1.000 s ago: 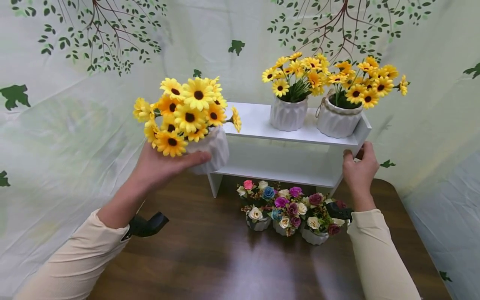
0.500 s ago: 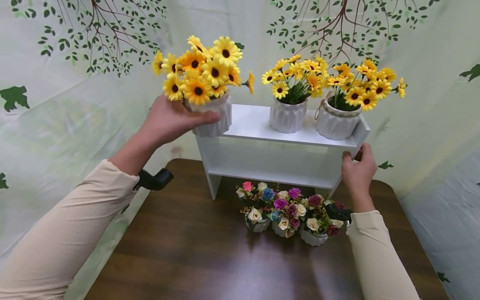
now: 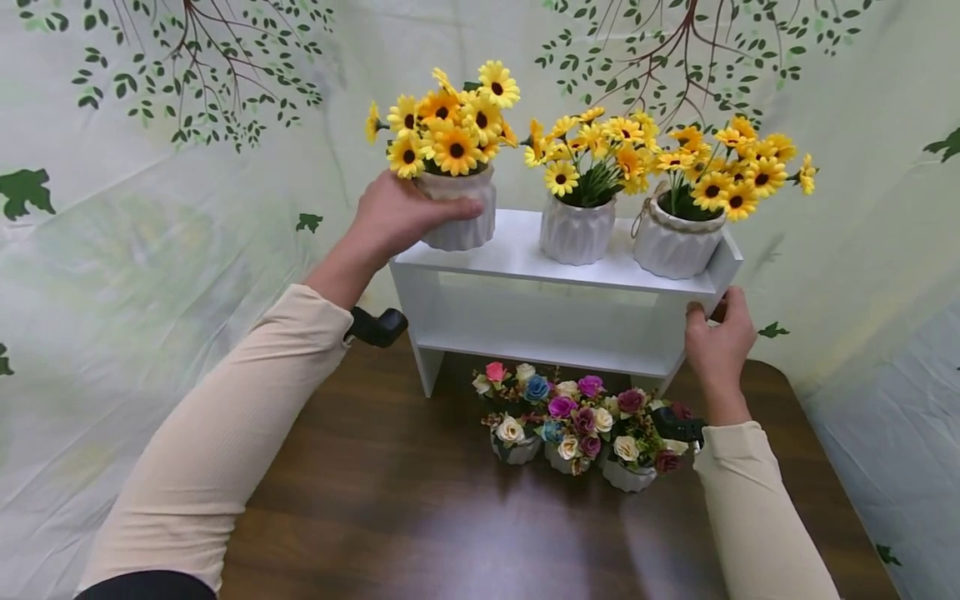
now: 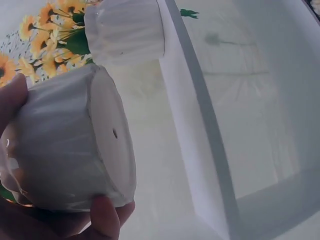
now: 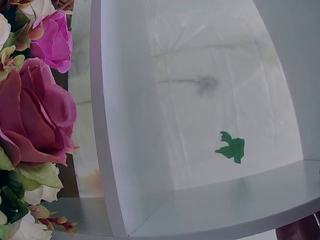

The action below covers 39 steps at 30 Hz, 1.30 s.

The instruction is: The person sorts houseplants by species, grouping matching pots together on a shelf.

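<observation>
My left hand grips a white ribbed flowerpot of yellow daisy-like flowers, thumb across its front. In the head view the pot overlaps the left end of the white shelf's top board. The left wrist view shows the pot's underside, with a small hole, facing the camera and apart from the board. My right hand holds the right side panel of the shelf, thumb in front, some fingers hidden behind. Two similar pots of yellow flowers, a middle one and a right one, stand upright on the top board.
Several small pots of mixed roses stand on the brown wooden table, before the shelf's lower right part. The shelf's lower board runs above them. A leaf-printed cloth hangs behind.
My left hand has carried the yellow-flower pot up, then right, from left of the shelf to over its top board's left end. The right hand keeps its place on the side panel.
</observation>
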### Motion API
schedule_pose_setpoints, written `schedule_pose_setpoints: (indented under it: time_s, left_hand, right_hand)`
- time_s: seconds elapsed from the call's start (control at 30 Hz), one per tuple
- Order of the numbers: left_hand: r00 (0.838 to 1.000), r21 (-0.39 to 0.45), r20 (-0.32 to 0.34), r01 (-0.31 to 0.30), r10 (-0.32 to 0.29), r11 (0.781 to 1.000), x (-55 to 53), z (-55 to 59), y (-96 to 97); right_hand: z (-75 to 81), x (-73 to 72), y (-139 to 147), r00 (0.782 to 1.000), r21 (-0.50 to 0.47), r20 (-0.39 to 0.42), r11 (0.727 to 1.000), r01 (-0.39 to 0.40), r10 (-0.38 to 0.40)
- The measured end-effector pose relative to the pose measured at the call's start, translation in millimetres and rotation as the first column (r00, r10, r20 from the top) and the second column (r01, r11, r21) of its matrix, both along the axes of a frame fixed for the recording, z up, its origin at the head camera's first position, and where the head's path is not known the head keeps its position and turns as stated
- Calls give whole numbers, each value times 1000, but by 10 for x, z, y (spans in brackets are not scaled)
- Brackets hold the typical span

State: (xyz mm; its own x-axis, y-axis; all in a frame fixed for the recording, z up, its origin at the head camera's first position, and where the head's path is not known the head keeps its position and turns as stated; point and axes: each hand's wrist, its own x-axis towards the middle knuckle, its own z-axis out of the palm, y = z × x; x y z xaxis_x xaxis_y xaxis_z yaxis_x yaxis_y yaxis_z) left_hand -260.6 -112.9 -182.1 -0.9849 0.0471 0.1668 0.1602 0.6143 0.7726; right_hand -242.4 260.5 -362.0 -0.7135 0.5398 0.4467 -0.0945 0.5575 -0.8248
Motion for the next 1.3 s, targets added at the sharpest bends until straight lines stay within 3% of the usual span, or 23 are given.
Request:
schedule_pose_setpoints:
  time_s: [0.13, 0.3, 0.47, 0.67, 0.83, 1.07, 1.3]
  left_hand:
    - [999, 24, 22, -43, 42, 999, -106, -101, 75]
    - [997, -20, 5, -82, 83, 996, -232, -216, 122]
    - [993, -58, 9, -114, 114, 992, -303, -275, 131]
    - [991, -39, 16, -136, 136, 990, -378, -340, 138]
    - [990, 5, 15, -137, 137, 991, -448, -436, 175]
    - [989, 82, -37, -140, 143, 987, -499, -591, 194]
    - [996, 95, -58, -60, 66, 994, -546, -617, 195]
  right_hand:
    - [-4, 9, 6, 1000, 2, 8, 1000, 1, -1]
    - [-13, 5, 2, 1000, 9, 15, 1000, -1, 1]
    - [-26, 3, 13, 1000, 16, 19, 1000, 4, -4]
    - [-31, 1, 28, 1000, 20, 13, 1000, 9, -9]
    - [-26, -6, 10, 1000, 23, 19, 1000, -4, 3]
    - [-40, -13, -17, 999, 15, 41, 1000, -24, 23]
    - [-24, -25, 12, 1000, 20, 13, 1000, 7, -7]
